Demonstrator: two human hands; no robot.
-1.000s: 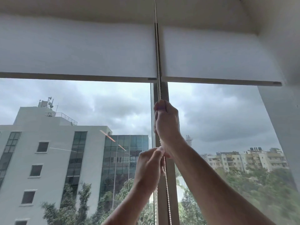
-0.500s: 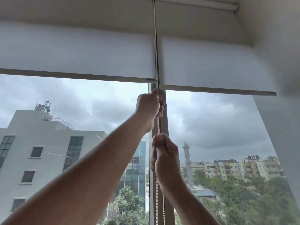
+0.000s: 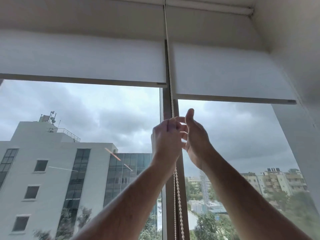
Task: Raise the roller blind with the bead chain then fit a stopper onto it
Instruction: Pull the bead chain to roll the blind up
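Unlike half a second ago, the right hand (image 3: 195,137) has released the bead chain (image 3: 178,196), fingers spread, while the left hand (image 3: 164,137) still grips it, lower.

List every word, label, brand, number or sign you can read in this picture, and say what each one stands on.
None can be read.
Roller blinds: plain white, no label showing.
Bead chain: no marking.
Grey building outside: no sign or lettering visible.
Distant apartment blocks: too small and blurred to tell.
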